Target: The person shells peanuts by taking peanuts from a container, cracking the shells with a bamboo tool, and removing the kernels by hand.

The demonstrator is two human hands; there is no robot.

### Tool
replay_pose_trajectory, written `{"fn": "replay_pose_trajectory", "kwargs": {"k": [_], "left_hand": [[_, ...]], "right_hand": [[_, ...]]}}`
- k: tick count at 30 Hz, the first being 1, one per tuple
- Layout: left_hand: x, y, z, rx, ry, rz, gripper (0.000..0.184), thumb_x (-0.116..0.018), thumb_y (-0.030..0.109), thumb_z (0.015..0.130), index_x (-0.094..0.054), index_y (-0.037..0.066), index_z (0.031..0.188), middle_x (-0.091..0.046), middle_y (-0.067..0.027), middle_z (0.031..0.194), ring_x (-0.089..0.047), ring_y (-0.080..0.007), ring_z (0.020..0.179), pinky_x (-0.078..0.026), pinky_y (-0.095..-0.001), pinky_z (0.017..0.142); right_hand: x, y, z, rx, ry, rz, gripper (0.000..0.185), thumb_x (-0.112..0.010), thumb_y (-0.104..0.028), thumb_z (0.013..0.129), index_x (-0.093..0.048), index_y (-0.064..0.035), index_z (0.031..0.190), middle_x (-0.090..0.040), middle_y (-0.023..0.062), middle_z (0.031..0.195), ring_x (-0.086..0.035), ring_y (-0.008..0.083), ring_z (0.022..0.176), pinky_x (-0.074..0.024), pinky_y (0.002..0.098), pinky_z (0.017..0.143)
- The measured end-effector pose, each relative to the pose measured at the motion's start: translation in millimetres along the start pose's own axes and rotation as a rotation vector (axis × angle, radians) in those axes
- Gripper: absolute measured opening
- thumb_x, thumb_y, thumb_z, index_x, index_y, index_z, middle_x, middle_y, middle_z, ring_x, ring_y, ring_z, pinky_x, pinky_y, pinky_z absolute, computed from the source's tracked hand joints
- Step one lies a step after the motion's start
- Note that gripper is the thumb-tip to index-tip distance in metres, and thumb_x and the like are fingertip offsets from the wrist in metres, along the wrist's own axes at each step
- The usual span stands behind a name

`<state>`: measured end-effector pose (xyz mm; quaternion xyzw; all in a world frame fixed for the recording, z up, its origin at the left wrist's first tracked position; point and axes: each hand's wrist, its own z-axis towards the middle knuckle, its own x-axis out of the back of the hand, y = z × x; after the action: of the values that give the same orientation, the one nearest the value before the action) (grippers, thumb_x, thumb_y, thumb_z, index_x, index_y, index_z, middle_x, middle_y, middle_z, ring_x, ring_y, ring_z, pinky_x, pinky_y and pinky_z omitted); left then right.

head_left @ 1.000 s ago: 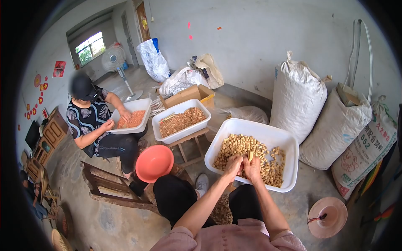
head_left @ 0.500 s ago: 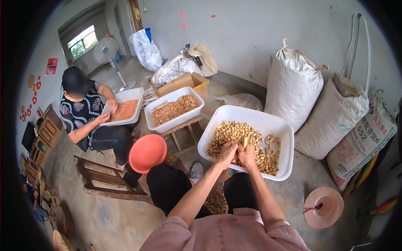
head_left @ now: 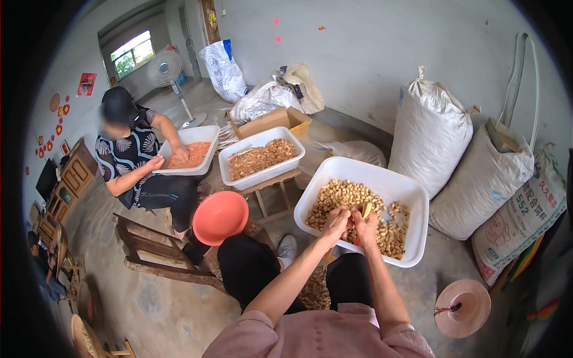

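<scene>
Over a white plastic tub (head_left: 401,188) of unshelled peanuts (head_left: 343,196), both hands are close together, their fingertips meeting. My right hand (head_left: 366,229) is closed around a short, pale yellow bamboo-like tool (head_left: 367,210) whose end sticks up past the fingers. My left hand (head_left: 336,223) is closed too, fingers pinched toward the right hand. Whatever lies between its fingertips is hidden. A bit of red shows beneath the hands, too small to identify.
A pink basin (head_left: 221,218) stands left of my knees, beside a wooden chair (head_left: 161,250). Beyond is a tub of shells (head_left: 262,158). A co-worker (head_left: 134,149) handles reddish kernels (head_left: 192,155) in another tub. Full sacks (head_left: 430,134) line the right wall; a hat (head_left: 462,307) lies on the floor.
The view has shifted slightly, so the scene sits farther right and lower. My hands stay together over the peanuts. The co-worker's one hand has reached down into the kernels.
</scene>
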<state>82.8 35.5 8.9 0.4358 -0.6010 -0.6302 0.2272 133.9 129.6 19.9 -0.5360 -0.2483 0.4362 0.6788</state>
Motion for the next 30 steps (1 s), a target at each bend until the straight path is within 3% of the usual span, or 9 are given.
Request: {"fn": "replay_pose_trajectory", "kwargs": {"k": [3, 4, 8, 16, 19, 20, 23, 26, 30], "left_hand": [[3, 1, -2, 0.017, -0.04, 0.001, 0.018, -0.047, 0.021, 0.093, -0.05, 0.009, 0.079, -0.05, -0.0009, 0.063, -0.041, -0.0067, 0.046, -0.037, -0.0237, 0.039], [4, 3, -3, 0.007, -0.064, -0.029, 0.02, -0.051, 0.024, 0.093, -0.053, 0.008, 0.082, -0.051, -0.0003, 0.063, -0.042, -0.006, 0.046, -0.036, -0.0224, 0.039], [12, 12, -3, -0.057, -0.067, 0.277, 0.028, -0.056, 0.032, 0.092, -0.058, 0.006, 0.085, -0.05, 0.0021, 0.062, -0.042, -0.0037, 0.045, -0.033, -0.0197, 0.038], [17, 13, -2, -0.004, -0.077, 0.288, 0.023, -0.048, 0.023, 0.094, -0.056, 0.005, 0.082, -0.05, 0.0011, 0.06, -0.042, -0.0059, 0.046, -0.033, -0.0219, 0.04], [13, -1, 2, -0.131, 0.052, 0.377, 0.025, -0.046, 0.024, 0.095, -0.055, 0.005, 0.082, -0.051, 0.0003, 0.063, -0.043, -0.0064, 0.048, -0.033, -0.0228, 0.041], [18, -16, 13, -0.235, 0.074, 0.513, 0.029, -0.043, 0.025, 0.095, -0.054, 0.001, 0.083, -0.052, -0.005, 0.064, -0.047, -0.0147, 0.053, -0.039, -0.0299, 0.047], [15, -27, 17, -0.443, 0.134, 0.646, 0.033, -0.04, 0.025, 0.095, -0.051, -0.003, 0.084, -0.055, -0.0134, 0.069, -0.053, -0.0272, 0.062, -0.044, -0.0385, 0.059], [15, -22, 15, -0.455, 0.064, 0.768, 0.035, -0.039, 0.025, 0.095, -0.052, -0.006, 0.09, -0.058, -0.0215, 0.083, -0.057, -0.037, 0.081, -0.045, -0.0427, 0.073], [13, -17, 10, -0.391, 0.063, 0.758, 0.036, -0.036, 0.024, 0.096, -0.054, -0.007, 0.101, -0.059, -0.0252, 0.099, -0.057, -0.0393, 0.095, -0.045, -0.0415, 0.081]], "right_hand": [[2, 16, 5, -0.084, 0.023, 0.03, 0.012, -0.053, -0.004, 0.089, -0.058, -0.0011, 0.078, -0.054, 0.0005, 0.058, -0.049, 0.0065, 0.049, -0.0386, 0.022, 0.042], [5, 17, 5, 0.015, 0.023, -0.059, 0.011, -0.052, -0.001, 0.088, -0.058, -0.0001, 0.079, -0.055, 0.001, 0.06, -0.05, 0.007, 0.051, -0.0396, 0.0225, 0.044], [6, 30, 6, 0.002, 0.008, -0.044, 0.011, -0.049, 0.006, 0.086, -0.058, 0.0024, 0.081, -0.055, 0.0003, 0.063, -0.05, 0.0084, 0.055, -0.0424, 0.0248, 0.049], [3, 28, 6, 0.061, -0.021, -0.214, 0.013, -0.054, -0.002, 0.085, -0.06, 0.003, 0.075, -0.055, 0.0032, 0.058, -0.051, 0.0096, 0.055, -0.0428, 0.0273, 0.051], [3, 25, 4, 0.071, -0.013, -0.328, 0.014, -0.054, -0.003, 0.086, -0.06, 0.0025, 0.074, -0.056, 0.0051, 0.057, -0.053, 0.0114, 0.053, -0.0435, 0.0287, 0.051], [3, 25, 4, 0.069, -0.015, -0.337, 0.015, -0.054, -0.004, 0.086, -0.059, 0.0025, 0.074, -0.056, 0.006, 0.057, -0.053, 0.0122, 0.053, -0.0439, 0.0295, 0.05], [4, 26, 4, 0.092, -0.011, -0.392, 0.014, -0.056, -0.006, 0.085, -0.059, 0.0025, 0.075, -0.058, 0.0098, 0.057, -0.056, 0.0165, 0.052, -0.0448, 0.0323, 0.05], [6, 26, 3, 0.202, 0.01, -0.489, 0.011, -0.056, -0.008, 0.084, -0.058, 0.0025, 0.08, -0.058, 0.0154, 0.06, -0.058, 0.0258, 0.052, -0.0456, 0.0359, 0.051], [4, 21, 0, 0.328, 0.033, -0.546, 0.009, -0.055, -0.007, 0.082, -0.056, 0.0023, 0.084, -0.058, 0.0206, 0.063, -0.058, 0.0375, 0.056, -0.0455, 0.0402, 0.052]]}}
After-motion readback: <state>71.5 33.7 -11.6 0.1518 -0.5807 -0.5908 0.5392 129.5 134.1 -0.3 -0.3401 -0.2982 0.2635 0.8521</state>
